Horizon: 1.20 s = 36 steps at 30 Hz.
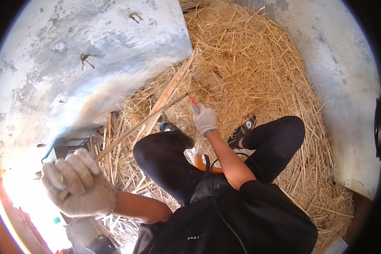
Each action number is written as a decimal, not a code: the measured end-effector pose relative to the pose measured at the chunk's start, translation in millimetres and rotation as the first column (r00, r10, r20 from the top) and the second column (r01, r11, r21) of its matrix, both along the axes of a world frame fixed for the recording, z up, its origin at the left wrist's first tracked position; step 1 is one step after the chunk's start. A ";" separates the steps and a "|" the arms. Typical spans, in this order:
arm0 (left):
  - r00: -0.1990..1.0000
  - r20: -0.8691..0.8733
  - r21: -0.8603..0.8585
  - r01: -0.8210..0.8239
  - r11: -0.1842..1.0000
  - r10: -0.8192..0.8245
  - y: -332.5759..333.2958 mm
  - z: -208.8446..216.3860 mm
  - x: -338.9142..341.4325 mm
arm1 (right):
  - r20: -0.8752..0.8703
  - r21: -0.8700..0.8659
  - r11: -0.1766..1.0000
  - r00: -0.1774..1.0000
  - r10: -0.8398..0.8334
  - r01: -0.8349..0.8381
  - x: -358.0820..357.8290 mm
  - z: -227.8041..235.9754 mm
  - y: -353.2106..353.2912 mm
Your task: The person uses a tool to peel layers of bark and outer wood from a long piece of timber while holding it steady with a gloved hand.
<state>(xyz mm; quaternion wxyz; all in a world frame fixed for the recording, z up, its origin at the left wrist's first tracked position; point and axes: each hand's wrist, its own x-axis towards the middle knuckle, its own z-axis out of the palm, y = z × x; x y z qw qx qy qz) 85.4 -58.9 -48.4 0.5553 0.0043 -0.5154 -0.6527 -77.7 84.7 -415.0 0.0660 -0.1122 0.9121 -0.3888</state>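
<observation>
Wooden strip partly hidden in left grip, red tool partly covered by right grip, black shirt cut off below

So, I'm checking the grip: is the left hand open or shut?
Shut: the left hand has its gloved fingers curled around the stick, which shows on both sides.

The gloved left hand clasps a long wooden strip while the gloved right hand holds a small red tool near heaped straw.

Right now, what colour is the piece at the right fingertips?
Red. The piece at the right hand shows best in the head view.
</observation>
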 end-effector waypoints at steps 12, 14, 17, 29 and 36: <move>0.923 0.062 -0.016 0.382 0.924 -0.380 9.0 36.8 -37.1 | 0.179 -0.068 0.996 0.982 0.066 -0.055 -7.1 71.8 14.9; 0.898 0.090 -0.081 0.438 0.895 -0.431 1.4 34.6 -48.3 | 0.127 -0.141 0.987 0.988 0.091 -0.073 -3.0 97.9 14.7; 0.871 0.166 -0.077 0.479 0.875 -0.462 -16.6 37.0 -46.2 | 0.126 -0.063 0.992 0.986 0.114 -0.107 -12.6 87.6 10.4; 0.022 -0.373 -0.912 -0.191 -0.362 0.928 -42.3 28.8 -32.1 | 0.396 0.228 0.969 0.901 -0.179 0.092 -95.5 -53.2 62.9; 0.439 0.126 -0.745 -0.550 0.377 0.890 -42.4 32.9 -44.8 | 0.272 -0.203 0.963 0.955 -0.116 0.175 -62.2 -8.3 55.3</move>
